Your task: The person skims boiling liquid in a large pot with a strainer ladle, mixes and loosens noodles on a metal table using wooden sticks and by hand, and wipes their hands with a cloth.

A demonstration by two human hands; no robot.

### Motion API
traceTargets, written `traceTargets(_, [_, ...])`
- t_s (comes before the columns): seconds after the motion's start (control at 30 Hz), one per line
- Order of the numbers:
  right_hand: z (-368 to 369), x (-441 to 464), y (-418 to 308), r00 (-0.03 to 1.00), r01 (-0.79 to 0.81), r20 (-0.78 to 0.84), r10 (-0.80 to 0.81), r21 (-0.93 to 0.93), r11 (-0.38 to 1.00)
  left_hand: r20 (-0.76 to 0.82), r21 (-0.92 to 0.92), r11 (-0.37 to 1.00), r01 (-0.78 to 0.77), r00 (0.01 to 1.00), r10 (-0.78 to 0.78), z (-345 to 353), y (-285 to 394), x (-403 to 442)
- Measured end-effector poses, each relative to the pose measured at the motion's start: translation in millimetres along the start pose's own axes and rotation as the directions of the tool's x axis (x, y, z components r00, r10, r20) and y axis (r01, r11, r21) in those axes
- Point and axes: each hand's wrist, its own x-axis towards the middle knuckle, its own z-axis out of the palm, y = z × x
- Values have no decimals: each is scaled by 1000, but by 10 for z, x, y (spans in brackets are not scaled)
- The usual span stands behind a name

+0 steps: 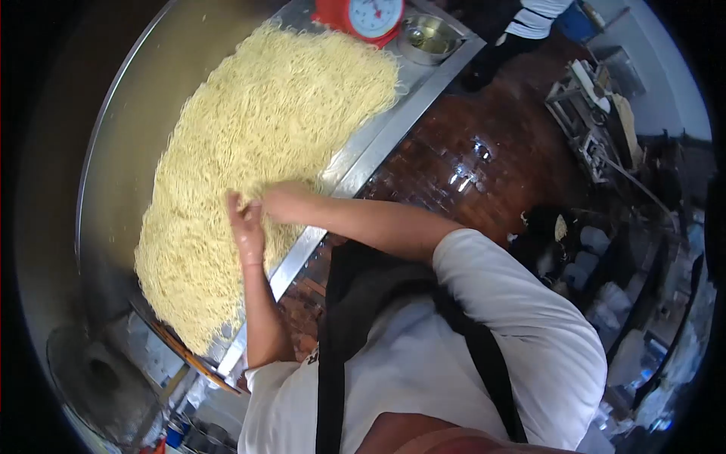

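Observation:
A wide, loose layer of pale yellow noodles [257, 113] covers much of the metal table [128, 144]. My left hand [246, 225] is over the near part of the noodles, palm partly in view and fingers apart, with nothing visible in it. Right beside it is my right hand [286, 202], also over the noodles near the table's front edge. Motion blurs its fingers, so I cannot make out whether it holds any strands. The two hands almost meet at the fingertips.
A red dial scale [370, 17] and a metal bowl [428, 39] with some liquid stand at the table's far end. Beyond the raised metal edge [393, 140] lies a wet, reddish-brown tiled floor [469, 166]. Another person's sleeve [533, 21] shows at the top right.

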Motion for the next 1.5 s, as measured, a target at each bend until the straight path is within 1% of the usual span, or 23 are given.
traceTargets(0.07, [-655, 38, -358, 904, 200, -396, -160, 62, 978, -190, 67, 963, -260, 944, 268, -213, 447, 268])
traceTargets(0.13, [-1411, -58, -556, 830, 209, -499, -248, -133, 969, -399, 107, 865, -491, 775, 489, -238, 1092, 397])
traceTargets(0.23, [-1632, -60, -80, 630, 425, -717, -297, -1, 905, -367, 199, 790, -580, 703, 609, -145, 928, 869])
traceTargets(0.27, [-1451, -66, 302, 712, 281, -667, -219, -15, 960, -176, 209, 934, -289, 929, 327, 2, 783, 1011])
traceTargets(0.3, [-1209, -109, 747, 771, 124, -626, -120, -38, 992, -68, 292, 956, -30, 996, 52, 236, 619, 1084])
traceTargets(0.33, [-1136, -318, 1066, 932, -341, -91, 351, 110, 934, 45, 441, 878, 185, 973, -228, 472, 459, 1158])
traceTargets(0.37, [-827, -692, 1480, 859, -186, -482, 172, 19, 982, 33, 327, 930, -168, 986, 166, 775, 389, 1048])
traceTargets(0.43, [-852, -1854, 1795, 695, -95, -712, 98, 44, 995, 268, 174, 944, -281, 936, 229, 1338, 456, 648])
traceTargets(0.47, [-754, -2712, 2321, 686, -431, -494, 534, 316, 845, 418, 43, 973, -225, 889, 187, 1819, 577, 465])
traceTargets(0.6, [-261, -4983, 3059, 489, -827, -302, 818, 138, 546, 560, -193, 959, -208, 779, 281, 2774, 1273, 131])
traceTargets(0.67, [-8, -5856, 3271, 347, -799, -415, 841, 339, 497, 543, -182, 949, -258, 778, 316, 3091, 1439, 386])
traceTargets(0.7, [247, -6305, 3493, 268, -804, -359, 894, 428, 413, 466, 43, 908, -416, 813, 350, 3123, 1549, 536])
traceTargets(0.77, [274, -6861, 3640, 151, -810, -241, 959, 526, 260, 99, 28, 793, -609, 791, 604, 3095, 1568, 1022])
traceTargets(0.8, [-29, -7074, 3467, 116, -826, -188, 975, 527, 200, -5, 483, 666, -568, 759, 651, 2882, 1652, 1204])
traceTargets(0.87, [-305, -7422, 3539, 124, -847, -151, 981, 499, 184, -96, 622, 637, -455, 763, 639, 2608, 1501, 1608])
traceTargets(0.97, [-604, -7705, 4029, 182, -828, -263, 948, 479, 292, -168, 737, 676, -3, 968, 186, 2641, 1349, 1904])
traceTargets(1.03, [-990, -7660, 4333, 247, -798, -344, 906, 458, 391, -189, 749, 660, 57, 973, 130, 3033, 1391, 1860])
traceTargets(1.13, [-1062, -7526, 5356, 270, -734, -364, 891, 521, 435, -160, 432, 780, -453, 813, 560, 3977, 2161, 1238])
traceTargets(1.2, [-1412, -7333, 5569, 307, -746, -323, 895, 502, 437, 112, 156, 789, -594, 805, 583, 4594, 2790, 785])
traceTargets(1.3, [-1413, -7357, 6308, 318, -604, -290, 903, 672, 428, 393, -150, 839, -523, 747, 536, 5556, 3242, 542])
traceTargets(1.37, [-1037, -7604, 6729, 354, -778, -242, 903, 460, 429, 561, -270, 840, -470, 633, 534, 6147, 3499, 482])
traceTargets(1.43, [-831, -7916, 6819, 208, -357, -23, 978, 929, 98, 681, -317, 873, -371, 551, 482, 6767, 3851, 362])
traceTargets(1.5, [218, -8088, 7200, 36, 632, 304, 952, 731, -257, 772, -309, 896, -318, 465, 432, 7344, 4144, 356])
